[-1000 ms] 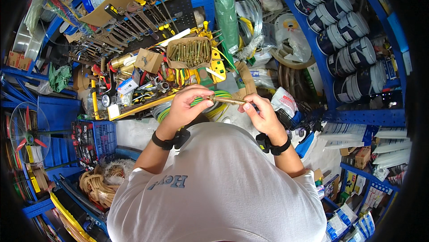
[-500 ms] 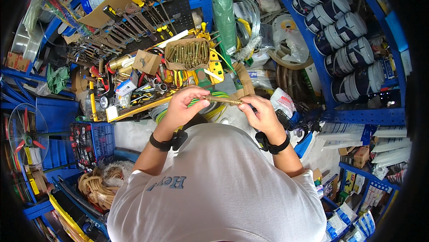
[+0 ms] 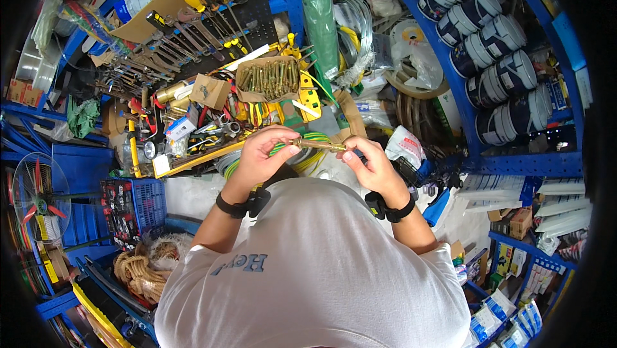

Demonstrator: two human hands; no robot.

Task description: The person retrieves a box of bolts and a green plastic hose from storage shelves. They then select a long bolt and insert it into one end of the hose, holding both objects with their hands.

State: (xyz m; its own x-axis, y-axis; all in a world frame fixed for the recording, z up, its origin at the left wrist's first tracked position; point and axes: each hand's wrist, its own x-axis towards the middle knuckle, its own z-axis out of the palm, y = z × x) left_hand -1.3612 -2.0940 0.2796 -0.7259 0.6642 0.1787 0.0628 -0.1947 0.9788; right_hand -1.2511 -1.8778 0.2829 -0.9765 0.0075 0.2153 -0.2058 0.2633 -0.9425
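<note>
A brass-coloured expansion bolt (image 3: 322,145) lies nearly level between my two hands, in front of my chest. My left hand (image 3: 260,155) pinches its left end between thumb and fingers. At the other end, the thumb and fingertips of my right hand (image 3: 371,164) close on the tip. Beyond my hands, an open cardboard box (image 3: 268,96) full of similar bolts sits on the cluttered bench. Green-and-yellow wire (image 3: 313,159) shows behind and below the held bolt.
Pliers, tape measures and a small brown carton (image 3: 210,92) crowd the bench, with wrenches (image 3: 170,46) racked behind. Paint buckets (image 3: 501,78) fill the blue shelf at right. A fan (image 3: 40,201), blue crate (image 3: 149,203) and coiled rope (image 3: 136,275) are at left.
My right hand has shifted slightly left along the bolt's end, its fingers a little repositioned. My left hand has stayed almost in place, still holding the bolt.
</note>
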